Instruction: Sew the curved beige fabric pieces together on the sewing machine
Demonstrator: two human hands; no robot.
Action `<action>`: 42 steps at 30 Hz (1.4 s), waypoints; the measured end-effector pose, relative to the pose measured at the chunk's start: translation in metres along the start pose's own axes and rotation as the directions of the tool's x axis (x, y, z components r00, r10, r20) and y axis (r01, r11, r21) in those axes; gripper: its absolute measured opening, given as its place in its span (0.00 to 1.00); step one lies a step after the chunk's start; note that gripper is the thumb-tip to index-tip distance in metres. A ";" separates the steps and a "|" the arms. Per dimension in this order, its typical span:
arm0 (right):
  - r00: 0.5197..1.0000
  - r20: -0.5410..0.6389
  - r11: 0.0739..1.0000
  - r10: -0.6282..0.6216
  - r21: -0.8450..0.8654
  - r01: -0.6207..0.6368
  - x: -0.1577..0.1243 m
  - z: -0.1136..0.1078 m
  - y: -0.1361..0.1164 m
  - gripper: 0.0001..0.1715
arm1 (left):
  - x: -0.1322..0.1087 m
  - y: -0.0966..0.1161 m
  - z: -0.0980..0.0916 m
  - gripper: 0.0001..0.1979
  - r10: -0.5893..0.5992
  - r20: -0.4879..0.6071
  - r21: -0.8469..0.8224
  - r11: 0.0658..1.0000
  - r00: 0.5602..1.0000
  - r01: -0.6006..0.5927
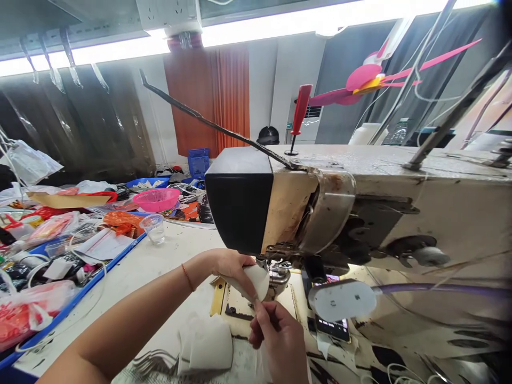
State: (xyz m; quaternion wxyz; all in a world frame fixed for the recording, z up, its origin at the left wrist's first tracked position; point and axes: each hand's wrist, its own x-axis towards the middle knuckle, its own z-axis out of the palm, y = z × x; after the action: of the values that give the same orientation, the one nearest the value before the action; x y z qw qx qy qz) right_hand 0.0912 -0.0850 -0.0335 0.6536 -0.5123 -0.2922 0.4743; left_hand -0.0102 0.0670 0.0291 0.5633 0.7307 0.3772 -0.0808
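Under the head of a sewing machine, my left hand grips a white curved piece of fabric, thumb on its near face. My right hand pinches the lower edge of the same piece between thumb and forefinger. Both hands are beside the presser foot area, whose needle I cannot make out. A pile of similar white pieces lies on the table below my left forearm.
A phone lies behind a white lamp-like oval part at right. Scissors lie near the front edge. A clear plastic cup and a blue-edged tray full of bags are at left. A red screwdriver stands on the machine.
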 end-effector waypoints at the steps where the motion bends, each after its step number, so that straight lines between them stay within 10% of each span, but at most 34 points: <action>1: 1.000 0.000 1.000 -0.001 -0.005 0.001 0.000 0.000 0.000 0.22 | 0.002 -0.001 0.000 0.27 0.001 0.027 -0.057 0.998 1.000 0.000; 7: 1.000 0.010 1.000 -0.009 -0.029 0.010 0.002 -0.001 0.001 0.22 | 0.006 -0.002 0.001 0.25 0.002 0.107 -0.175 0.984 0.994 0.017; 18: 0.999 0.054 0.998 0.001 -0.060 0.002 0.005 -0.005 0.008 0.21 | -0.002 0.004 -0.001 0.27 0.014 -0.100 0.222 0.975 0.995 0.008; 42: 0.992 0.050 0.993 0.117 0.027 -0.118 0.008 -0.008 0.008 0.19 | -0.010 0.014 0.001 0.24 -0.004 -0.032 0.132 0.991 0.999 0.008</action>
State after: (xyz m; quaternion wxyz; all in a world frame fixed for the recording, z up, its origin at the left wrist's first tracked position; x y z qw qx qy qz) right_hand 0.0986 -0.0812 -0.0448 0.6250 -0.5072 -0.2701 0.5284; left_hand -0.0083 0.0600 0.0447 0.5073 0.7665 0.3821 -0.0954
